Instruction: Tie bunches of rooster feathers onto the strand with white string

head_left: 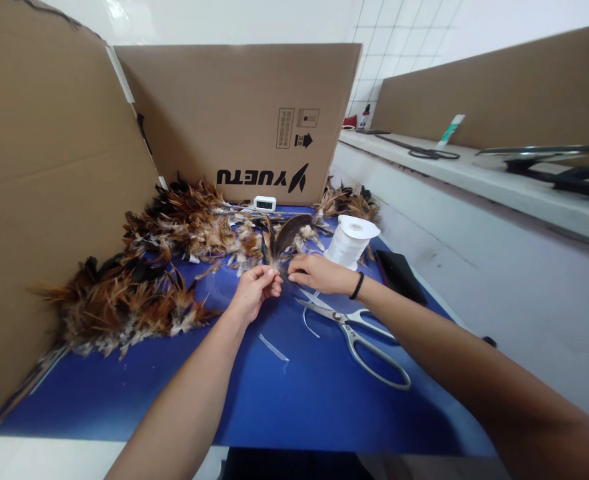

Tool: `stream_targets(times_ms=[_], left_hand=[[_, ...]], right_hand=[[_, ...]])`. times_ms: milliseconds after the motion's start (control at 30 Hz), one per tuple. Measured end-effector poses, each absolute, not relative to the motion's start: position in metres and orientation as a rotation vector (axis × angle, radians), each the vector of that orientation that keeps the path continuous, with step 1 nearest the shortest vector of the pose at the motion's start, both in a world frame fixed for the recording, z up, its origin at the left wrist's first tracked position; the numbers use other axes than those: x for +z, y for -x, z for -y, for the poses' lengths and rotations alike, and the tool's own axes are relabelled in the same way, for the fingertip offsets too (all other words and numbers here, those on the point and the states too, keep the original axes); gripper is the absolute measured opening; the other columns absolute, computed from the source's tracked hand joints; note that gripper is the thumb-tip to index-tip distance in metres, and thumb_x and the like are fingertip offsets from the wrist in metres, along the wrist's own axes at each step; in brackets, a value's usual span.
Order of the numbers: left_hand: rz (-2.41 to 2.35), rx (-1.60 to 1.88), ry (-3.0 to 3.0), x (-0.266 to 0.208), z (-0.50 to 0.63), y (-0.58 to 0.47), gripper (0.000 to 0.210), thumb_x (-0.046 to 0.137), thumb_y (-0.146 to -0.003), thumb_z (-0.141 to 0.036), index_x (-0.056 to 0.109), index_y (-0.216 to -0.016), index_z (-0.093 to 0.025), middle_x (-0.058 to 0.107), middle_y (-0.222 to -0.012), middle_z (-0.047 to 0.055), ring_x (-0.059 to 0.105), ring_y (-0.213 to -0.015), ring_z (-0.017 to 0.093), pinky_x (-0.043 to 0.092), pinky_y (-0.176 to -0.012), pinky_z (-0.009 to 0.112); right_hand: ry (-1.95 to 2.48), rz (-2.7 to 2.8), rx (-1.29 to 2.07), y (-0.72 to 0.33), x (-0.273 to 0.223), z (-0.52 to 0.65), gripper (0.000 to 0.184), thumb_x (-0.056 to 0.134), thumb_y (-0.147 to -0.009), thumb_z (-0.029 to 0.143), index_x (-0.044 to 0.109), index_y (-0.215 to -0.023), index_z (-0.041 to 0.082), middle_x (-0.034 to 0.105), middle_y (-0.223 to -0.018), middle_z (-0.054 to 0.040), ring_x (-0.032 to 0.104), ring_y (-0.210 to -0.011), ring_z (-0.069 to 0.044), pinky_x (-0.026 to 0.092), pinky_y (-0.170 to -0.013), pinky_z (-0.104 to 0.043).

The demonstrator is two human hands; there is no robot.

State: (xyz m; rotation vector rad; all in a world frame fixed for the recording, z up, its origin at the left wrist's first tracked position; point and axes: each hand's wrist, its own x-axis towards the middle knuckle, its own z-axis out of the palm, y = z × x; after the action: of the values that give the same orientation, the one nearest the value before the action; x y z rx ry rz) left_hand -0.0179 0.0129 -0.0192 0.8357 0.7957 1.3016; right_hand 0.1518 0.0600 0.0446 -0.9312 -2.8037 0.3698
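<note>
Upright between thumb and fingers of my left hand (255,288) is a small bunch of feathers (290,235), dark and brown, pinched at its fluffy base. My right hand (319,273), with a black band at the wrist, is close beside that base, its fingers curled together; whatever they hold is hidden. Below the right wrist lie large metal scissors (341,319), blades apart, on the blue table surface (294,407). A thin white ribbon piece (310,325) curves next to the blades, and a short ribbon scrap (274,348) lies nearer me. A white ribbon spool (349,243) stands behind my right hand.
Brown feather piles (134,300) cover the left and back of the table, against cardboard walls (239,113). A small white digital clock (265,203) stands at the back. A dark flat phone-like object (401,277) lies at the right edge. A ledge (479,177) with tools runs along the right.
</note>
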Motion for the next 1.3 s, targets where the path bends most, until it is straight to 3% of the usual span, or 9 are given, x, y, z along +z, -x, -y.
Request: stream_targets(times_ms=[300,667,1300], left_hand=[[-0.829,1.263,-0.703,-0.018,-0.014,0.02,0.005,0.063,-0.075,-0.014,0.062,-0.074,-0.008,0.063,-0.062,0.004,0.054,-0.046,0.006,0.047,-0.045,0.016],[-0.84,1.201,-0.715,-0.019,-0.014,0.019,0.007,0.065,-0.075,-0.013,0.063,-0.072,-0.008,0.064,-0.063,0.006,0.055,-0.046,0.006,0.049,-0.046,0.016],[-1.012,1.359,-0.882,-0.02,-0.013,0.012,0.025,0.076,-0.066,-0.028,0.064,-0.072,-0.007,0.067,-0.062,0.006,0.063,-0.049,0.013,0.054,-0.05,0.024]], right_hand=[[0.85,2.768,-0.131,-0.165,0.054,-0.056,0.018,0.043,-0.09,0.015,0.06,-0.095,0.012,0.064,-0.091,-0.0104,0.057,-0.081,-0.017,0.039,-0.073,-0.027],[0.681,2.807,-0.743,-0.165,0.064,-0.051,0.019,0.043,-0.092,0.016,0.06,-0.085,0.013,0.058,-0.08,-0.0077,0.048,-0.074,-0.018,0.03,-0.065,-0.03],[0.756,2.857,-0.886,-0.148,0.064,-0.034,0.021,0.042,-0.09,0.012,0.061,-0.082,0.012,0.058,-0.077,-0.01,0.049,-0.073,-0.02,0.026,-0.062,-0.032]])
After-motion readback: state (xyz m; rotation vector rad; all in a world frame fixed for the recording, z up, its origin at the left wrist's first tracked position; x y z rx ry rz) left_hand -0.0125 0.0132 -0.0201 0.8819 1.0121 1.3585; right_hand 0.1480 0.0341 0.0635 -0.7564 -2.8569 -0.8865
